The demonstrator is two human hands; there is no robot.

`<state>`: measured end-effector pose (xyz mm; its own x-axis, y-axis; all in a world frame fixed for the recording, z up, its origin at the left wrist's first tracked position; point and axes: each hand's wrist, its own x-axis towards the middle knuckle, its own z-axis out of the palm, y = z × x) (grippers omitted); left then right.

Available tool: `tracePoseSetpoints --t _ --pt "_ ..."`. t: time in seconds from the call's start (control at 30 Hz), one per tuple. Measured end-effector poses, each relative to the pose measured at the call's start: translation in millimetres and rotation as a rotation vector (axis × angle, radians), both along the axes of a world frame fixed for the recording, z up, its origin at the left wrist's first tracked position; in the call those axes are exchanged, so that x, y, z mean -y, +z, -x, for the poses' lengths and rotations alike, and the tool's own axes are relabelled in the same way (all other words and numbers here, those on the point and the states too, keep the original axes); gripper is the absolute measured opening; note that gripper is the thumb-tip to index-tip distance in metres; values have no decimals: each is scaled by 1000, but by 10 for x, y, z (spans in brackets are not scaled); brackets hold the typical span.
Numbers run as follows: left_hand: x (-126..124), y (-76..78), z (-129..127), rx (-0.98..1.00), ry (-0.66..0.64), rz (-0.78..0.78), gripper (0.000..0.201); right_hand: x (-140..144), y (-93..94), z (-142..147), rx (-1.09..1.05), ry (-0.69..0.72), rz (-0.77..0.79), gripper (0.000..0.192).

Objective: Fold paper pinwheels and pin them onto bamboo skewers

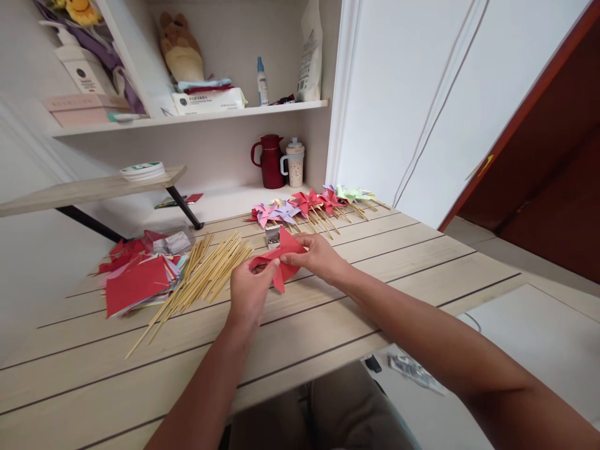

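Note:
A partly folded red paper pinwheel [284, 257] is held over the wooden table [403, 250] by both hands. My left hand [250, 289] pinches its lower left edge. My right hand [315, 255] grips its upper right flap. Just behind the paper stands a small box of pins [272, 235]. A loose pile of thin bamboo sticks [201, 275] lies to the left of my hands. Further left sits a stack of coloured paper squares [135, 281], red on top.
Several finished pinwheels on sticks [309, 205] lie in a row at the table's back. A red jug [270, 161] and a speckled cup [295, 164] stand behind them. Shelves above hold bottles, boxes and a plush toy [180, 50]. A reddish-brown door [553, 175] is at right.

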<state>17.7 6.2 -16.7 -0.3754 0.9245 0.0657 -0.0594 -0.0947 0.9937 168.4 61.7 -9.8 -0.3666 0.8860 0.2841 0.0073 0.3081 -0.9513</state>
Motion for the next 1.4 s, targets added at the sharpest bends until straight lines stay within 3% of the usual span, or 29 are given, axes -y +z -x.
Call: tracePoseSetpoints --t 0.17,0.27,0.53,0.87,1.4 --pt "-41 -24 64 156 4 -74 38 -49 -3 -7 -184 -38 204 28" --pt "-60 -20 134 181 21 -13 45 -82 15 -27 -273 -69 246 31" --pt "-9 40 87 169 -143 -62 38 -17 24 9 -270 -60 245 29" --pt "-6 -60 35 172 -311 -14 34 1 -16 39 -249 -43 237 28" --pt "-44 -98 58 206 -143 -13 38 27 -34 68 -213 -12 241 30"
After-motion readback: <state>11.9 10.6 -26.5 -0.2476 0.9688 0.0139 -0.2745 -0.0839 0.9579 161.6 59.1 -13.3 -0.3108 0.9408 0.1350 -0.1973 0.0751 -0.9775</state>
